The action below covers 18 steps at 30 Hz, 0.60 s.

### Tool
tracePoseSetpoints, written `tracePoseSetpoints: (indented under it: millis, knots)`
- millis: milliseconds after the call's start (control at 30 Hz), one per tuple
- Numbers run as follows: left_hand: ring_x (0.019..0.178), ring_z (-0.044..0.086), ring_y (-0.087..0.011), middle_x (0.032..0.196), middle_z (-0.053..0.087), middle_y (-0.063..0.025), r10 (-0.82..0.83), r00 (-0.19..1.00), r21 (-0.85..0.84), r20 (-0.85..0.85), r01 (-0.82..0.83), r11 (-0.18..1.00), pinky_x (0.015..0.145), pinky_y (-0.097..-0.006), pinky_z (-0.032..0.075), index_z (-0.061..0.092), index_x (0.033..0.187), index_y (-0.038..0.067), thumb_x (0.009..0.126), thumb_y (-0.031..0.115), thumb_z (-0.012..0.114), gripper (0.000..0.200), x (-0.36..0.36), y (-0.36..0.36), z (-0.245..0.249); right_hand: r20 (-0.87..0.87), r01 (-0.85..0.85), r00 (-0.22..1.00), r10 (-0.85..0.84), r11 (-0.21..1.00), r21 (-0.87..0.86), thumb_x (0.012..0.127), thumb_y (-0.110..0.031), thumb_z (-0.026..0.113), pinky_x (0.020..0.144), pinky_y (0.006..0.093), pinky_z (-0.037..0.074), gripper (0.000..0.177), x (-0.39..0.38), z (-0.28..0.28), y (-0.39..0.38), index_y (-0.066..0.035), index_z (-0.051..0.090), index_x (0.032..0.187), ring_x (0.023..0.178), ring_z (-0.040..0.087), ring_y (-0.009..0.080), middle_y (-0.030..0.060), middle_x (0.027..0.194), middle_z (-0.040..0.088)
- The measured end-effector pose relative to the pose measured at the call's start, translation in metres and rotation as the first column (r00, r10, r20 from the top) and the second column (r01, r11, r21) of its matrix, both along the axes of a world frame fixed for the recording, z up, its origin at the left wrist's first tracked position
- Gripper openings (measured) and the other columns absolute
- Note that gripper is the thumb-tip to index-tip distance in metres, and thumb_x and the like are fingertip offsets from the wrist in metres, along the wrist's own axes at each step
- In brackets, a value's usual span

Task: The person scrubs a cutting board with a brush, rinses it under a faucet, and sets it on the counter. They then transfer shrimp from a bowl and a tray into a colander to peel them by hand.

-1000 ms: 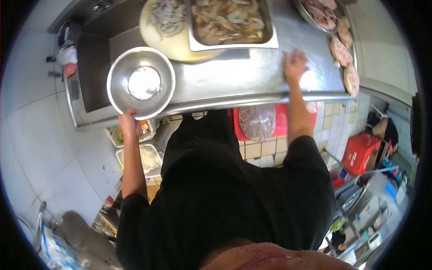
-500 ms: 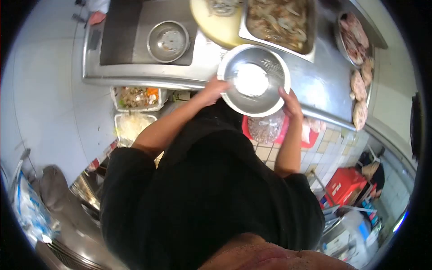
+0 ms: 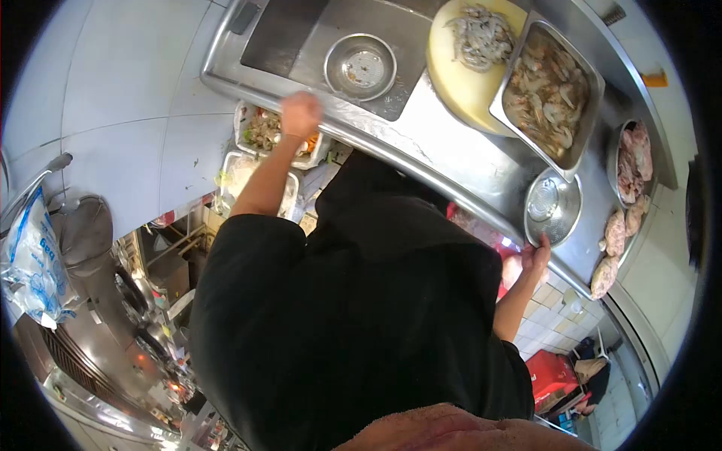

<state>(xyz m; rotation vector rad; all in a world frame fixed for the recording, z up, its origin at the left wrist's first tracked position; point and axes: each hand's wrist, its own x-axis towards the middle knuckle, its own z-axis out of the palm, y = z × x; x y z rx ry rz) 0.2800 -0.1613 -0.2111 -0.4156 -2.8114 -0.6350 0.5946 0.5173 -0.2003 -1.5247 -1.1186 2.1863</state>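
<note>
My right hand [image 3: 535, 257] grips the near rim of a shiny metal colander [image 3: 555, 214], which rests on the steel counter near its front edge. My left hand [image 3: 301, 114] is apart from it, over the front edge of the sink and above a white basket of food scraps [image 3: 259, 135]; its fingers are blurred and mostly hidden. A second metal bowl [image 3: 359, 68] sits in the sink [image 3: 301, 56]. Raw shrimp [image 3: 481, 37] lie in a pile on a round yellow cutting board [image 3: 447, 75]. Beside the board, a deep rectangular metal pan [image 3: 594, 113] holds more shrimp in liquid.
At the counter's right end stand a bowl of raw meat [image 3: 633, 161] and several pale, lumpy pieces [image 3: 615, 233]. Below the counter are a tub of pale food [image 3: 239, 177] and something red. A red box [image 3: 553, 376] stands at lower right, a plastic bag [image 3: 34, 259] at far left.
My left hand has let go of the colander and moved left to the sink edge. My right hand has brought the colander right, to the counter beside the shrimp pan. The view has turned.
</note>
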Motion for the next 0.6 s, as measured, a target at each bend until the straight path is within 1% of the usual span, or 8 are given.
tracePoseSetpoints:
  millis: [100, 200, 300, 400, 433, 500, 567, 600]
  knots:
    - [0.130, 0.045, -0.0378, 0.128, 0.057, -0.0223, 0.488, 0.871, -0.252, -0.063, -0.487, 0.836, 0.109, -0.0514, 0.034, 0.065, 0.111, 0.003, 0.082, 0.028, 0.064, 0.039, -0.029, -0.101, -0.011, -0.044, 0.026, 0.999, -0.028, 0.999, -0.027, 0.098, -0.023, 0.059, 0.093, 0.0477, 0.056, 0.037, -0.018, 0.001, -0.009, 0.001, 0.055, 0.125, 0.109, 0.065, 0.0314, 0.0164, 0.124, 0.063]
    - [0.145, 0.017, -0.0455, 0.149, 0.031, -0.0333, 0.671, 0.740, -0.280, -0.046, -0.654, 0.703, 0.118, -0.0520, 0.019, 0.043, 0.138, -0.008, 0.086, 0.032, 0.063, 0.069, -0.073, -0.161, -0.034, -0.043, 0.035, 0.998, -0.037, 0.999, -0.038, 0.098, -0.034, 0.060, 0.092, 0.0472, 0.056, 0.046, -0.031, 0.014, -0.038, -0.002, 0.052, 0.130, 0.108, 0.065, 0.0324, 0.0170, 0.125, 0.062]
    - [0.145, 0.010, -0.0506, 0.149, 0.022, -0.0428, 0.785, 0.619, 0.020, 0.015, -0.785, 0.619, 0.121, -0.0510, 0.012, 0.028, 0.143, -0.017, 0.090, 0.038, 0.059, 0.082, -0.109, -0.193, -0.041, -0.007, 0.046, 0.999, -0.046, 0.999, -0.009, 0.097, -0.042, 0.059, 0.098, 0.0479, 0.052, 0.060, -0.043, 0.028, -0.071, -0.007, 0.039, 0.142, 0.117, 0.060, 0.0351, 0.0192, 0.133, 0.056]
    - [0.139, 0.029, -0.0463, 0.145, 0.037, -0.0339, 0.867, 0.490, -0.076, -0.095, -0.871, 0.485, 0.118, -0.0474, 0.024, 0.036, 0.141, -0.013, 0.094, 0.041, 0.055, 0.074, -0.130, -0.249, -0.065, 0.038, 0.077, 0.996, -0.079, 0.996, 0.034, 0.096, -0.049, 0.058, 0.106, 0.0488, 0.045, 0.081, -0.045, 0.023, -0.100, -0.008, 0.018, 0.153, 0.130, 0.050, 0.0375, 0.0225, 0.139, 0.048]
    - [0.134, 0.036, -0.0438, 0.142, 0.042, -0.0302, 0.860, 0.479, 0.245, 0.177, -0.867, 0.433, 0.114, -0.0472, 0.029, 0.039, 0.140, -0.012, 0.096, 0.043, 0.053, 0.072, -0.132, -0.259, -0.064, 0.046, 0.085, 0.995, -0.087, 0.995, 0.042, 0.096, -0.049, 0.058, 0.106, 0.0491, 0.045, 0.082, -0.052, 0.026, -0.108, -0.008, 0.017, 0.153, 0.130, 0.050, 0.0378, 0.0228, 0.139, 0.048]
    - [0.124, 0.049, -0.0388, 0.136, 0.052, -0.0229, 0.565, 0.578, 0.694, 0.588, -0.720, 0.013, 0.108, -0.0467, 0.039, 0.044, 0.138, -0.009, 0.098, 0.047, 0.050, 0.069, -0.126, -0.279, -0.052, 0.063, 0.104, 0.992, -0.107, 0.993, 0.048, 0.095, -0.050, 0.058, 0.106, 0.0495, 0.044, 0.085, -0.060, 0.026, -0.126, -0.007, 0.014, 0.154, 0.130, 0.049, 0.0384, 0.0234, 0.140, 0.046]
    - [0.138, 0.039, -0.0275, 0.154, 0.037, -0.0145, 0.302, 0.742, 0.781, 0.598, -0.625, -0.010, 0.116, -0.0435, 0.030, 0.033, 0.149, 0.000, 0.104, 0.049, 0.034, 0.067, -0.116, -0.285, -0.060, 0.057, 0.099, 0.993, -0.102, 0.994, 0.053, 0.095, -0.052, 0.057, 0.107, 0.0501, 0.043, 0.086, -0.055, 0.011, -0.133, -0.005, 0.015, 0.153, 0.129, 0.050, 0.0384, 0.0226, 0.140, 0.047]
    - [0.138, 0.039, -0.0277, 0.153, 0.039, -0.0132, 0.318, 0.664, 0.724, 0.677, -0.678, -0.124, 0.114, -0.0434, 0.032, 0.035, 0.149, 0.003, 0.105, 0.050, 0.032, 0.065, -0.106, -0.282, -0.063, 0.039, 0.107, 0.993, -0.109, 0.993, 0.044, 0.095, -0.053, 0.057, 0.106, 0.0501, 0.044, 0.086, -0.057, 0.007, -0.139, -0.005, 0.016, 0.153, 0.129, 0.051, 0.0384, 0.0223, 0.140, 0.047]
